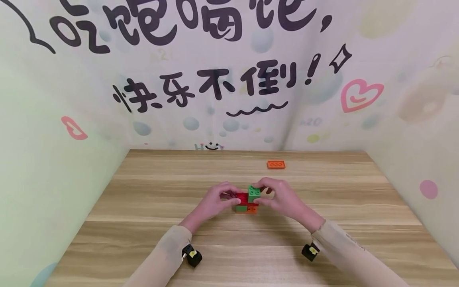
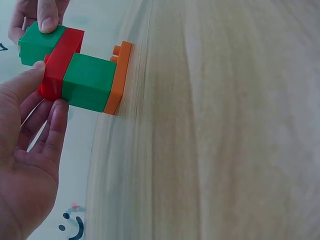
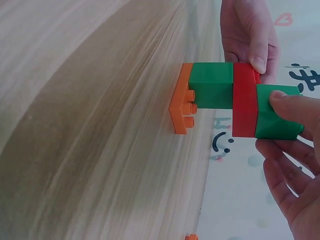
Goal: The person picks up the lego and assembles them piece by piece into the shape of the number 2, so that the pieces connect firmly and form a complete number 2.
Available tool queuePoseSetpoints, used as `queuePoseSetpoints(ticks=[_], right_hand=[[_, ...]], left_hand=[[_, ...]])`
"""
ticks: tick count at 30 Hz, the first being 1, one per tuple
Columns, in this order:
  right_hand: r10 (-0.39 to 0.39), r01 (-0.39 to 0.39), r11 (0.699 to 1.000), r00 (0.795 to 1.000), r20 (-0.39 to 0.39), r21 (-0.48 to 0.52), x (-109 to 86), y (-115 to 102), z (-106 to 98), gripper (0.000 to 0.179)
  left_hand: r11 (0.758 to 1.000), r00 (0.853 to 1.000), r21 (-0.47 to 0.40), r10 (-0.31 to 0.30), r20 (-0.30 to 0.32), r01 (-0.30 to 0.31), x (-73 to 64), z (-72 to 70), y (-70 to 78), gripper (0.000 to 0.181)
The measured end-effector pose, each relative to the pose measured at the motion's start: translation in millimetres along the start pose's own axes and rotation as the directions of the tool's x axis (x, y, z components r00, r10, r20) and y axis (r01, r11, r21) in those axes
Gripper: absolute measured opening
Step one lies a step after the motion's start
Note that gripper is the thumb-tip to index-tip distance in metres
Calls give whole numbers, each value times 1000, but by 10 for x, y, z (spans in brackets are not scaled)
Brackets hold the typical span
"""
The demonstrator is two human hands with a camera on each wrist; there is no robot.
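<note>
A small stack of toy building bricks stands on the wooden table. Its base is an orange plate brick (image 1: pixel 252 210) with studs showing on the right half. A green brick (image 2: pixel 89 81) sits on the plate's left half, and a red brick (image 1: pixel 242 198) lies across above it, jutting out to the right. On the red brick's right end is a second green brick (image 1: pixel 254 194). My left hand (image 1: pixel 216 201) pinches the red brick's left end between thumb and fingers. From the other side, my right hand (image 1: pixel 283 197) grips the upper green brick, thumb on its near face.
Another orange plate brick (image 1: pixel 276 164) lies farther back on the table (image 1: pixel 161 175), right of the stack. A printed backdrop (image 1: pixel 215 131) rises along the table's rear edge, with pale walls at both sides. Small black cameras (image 1: pixel 193 257) are strapped at both wrists.
</note>
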State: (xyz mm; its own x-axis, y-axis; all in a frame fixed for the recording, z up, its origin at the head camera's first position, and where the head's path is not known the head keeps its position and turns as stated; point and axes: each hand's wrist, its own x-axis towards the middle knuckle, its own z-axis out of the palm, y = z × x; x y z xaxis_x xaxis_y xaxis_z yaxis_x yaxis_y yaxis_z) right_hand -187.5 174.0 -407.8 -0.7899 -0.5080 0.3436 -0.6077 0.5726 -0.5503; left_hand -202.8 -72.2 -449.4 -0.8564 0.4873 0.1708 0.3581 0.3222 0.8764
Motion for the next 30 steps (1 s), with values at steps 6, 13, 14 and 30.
queuePoseSetpoints(ticks=[6, 13, 14, 30], right_hand=[[-8, 9, 999, 1000, 25, -47, 10, -2, -14, 35], [-36, 37, 999, 999, 39, -18, 31, 76, 11, 37], [-38, 38, 999, 998, 42, -4, 31, 84, 5, 37], [49, -65, 975, 996, 78, 211, 18, 167, -69, 26]], left_hand=[[1000, 1000, -4, 14, -2, -14, 6, 12, -30, 25], [999, 1000, 35, 18, -2, -18, -5, -24, -26, 25], [999, 1000, 42, 16, 1, -16, -2, -25, -21, 25], [999, 1000, 32, 15, 12, -16, 11, -17, -23, 26]])
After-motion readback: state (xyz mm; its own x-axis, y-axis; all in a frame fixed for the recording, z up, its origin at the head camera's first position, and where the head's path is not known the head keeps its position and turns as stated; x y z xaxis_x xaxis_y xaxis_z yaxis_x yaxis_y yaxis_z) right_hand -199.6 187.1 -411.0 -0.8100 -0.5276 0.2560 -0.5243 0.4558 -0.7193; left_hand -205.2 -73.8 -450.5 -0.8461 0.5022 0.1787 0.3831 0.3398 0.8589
